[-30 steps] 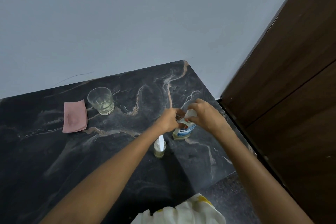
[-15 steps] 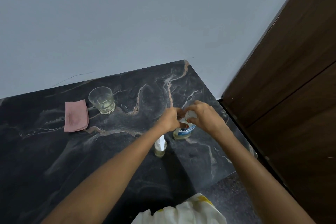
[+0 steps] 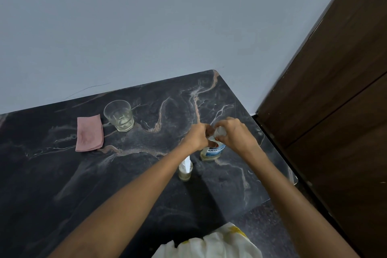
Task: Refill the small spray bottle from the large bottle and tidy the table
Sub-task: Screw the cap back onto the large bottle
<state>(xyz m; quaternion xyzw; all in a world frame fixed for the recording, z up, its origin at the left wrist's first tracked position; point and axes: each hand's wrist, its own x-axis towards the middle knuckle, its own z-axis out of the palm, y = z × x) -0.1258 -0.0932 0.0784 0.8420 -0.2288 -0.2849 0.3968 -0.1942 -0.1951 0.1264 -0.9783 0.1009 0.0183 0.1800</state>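
Note:
The large bottle (image 3: 213,151), clear with a blue label, stands upright near the right edge of the dark marble table (image 3: 62,174). My left hand (image 3: 199,135) grips its neck and shoulder. My right hand (image 3: 234,134) is closed over its white cap (image 3: 219,132) on top. The small spray bottle (image 3: 185,170), clear with a white top, stands just in front and to the left of the large bottle, partly hidden behind my left forearm. Neither hand touches it.
A clear drinking glass (image 3: 119,115) with a little liquid stands at the back of the table. A folded pink cloth (image 3: 89,133) lies to its left. A brown wooden door (image 3: 335,111) rises beyond the table's right edge. White fabric (image 3: 209,243) shows at the bottom.
Both hands stay on the large bottle; my right hand has shifted slightly on the cap. The bottles, glass and cloth have not moved.

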